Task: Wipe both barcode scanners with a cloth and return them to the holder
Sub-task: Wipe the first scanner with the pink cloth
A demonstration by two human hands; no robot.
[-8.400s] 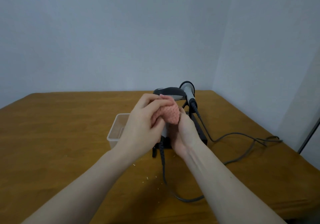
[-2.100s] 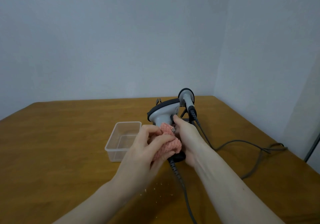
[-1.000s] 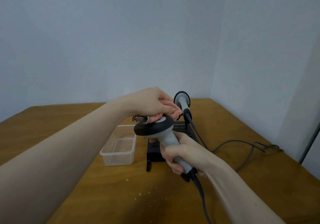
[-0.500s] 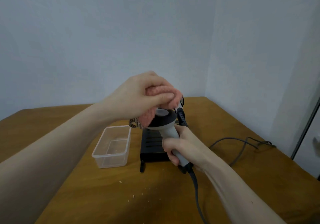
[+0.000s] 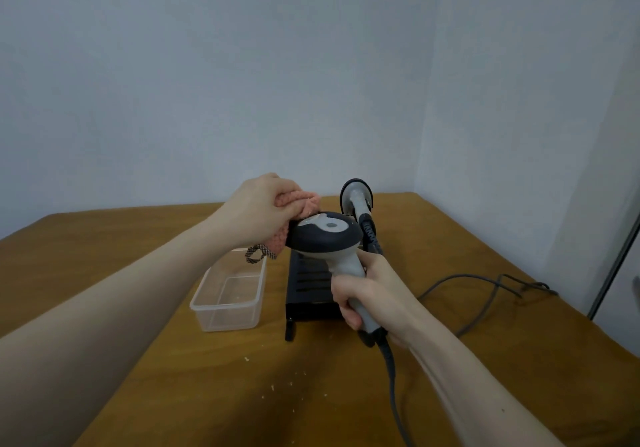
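While the right hand (image 5: pixel 372 294) grips the pale grey handle of the grey-and-black barcode scanner (image 5: pixel 327 239), the left hand (image 5: pixel 258 209) clenches a bunched pink knitted cloth (image 5: pixel 304 202) against the far left side of the scanner's dark head. This scanner is held above the black slotted metal holder (image 5: pixel 310 287) on the brown wooden bench (image 5: pixel 138 342). A second grey barcode scanner (image 5: pixel 356 197) stands in the holder behind. A clear plastic rectangular box (image 5: pixel 228 294) sits just left of the holder.

Wooden table (image 5: pixel 485 273) bears holder (image 5: pixel 308 294), plastic tub (image 5: pixel 228 311), crumbs (image 5: pixel 277 381).
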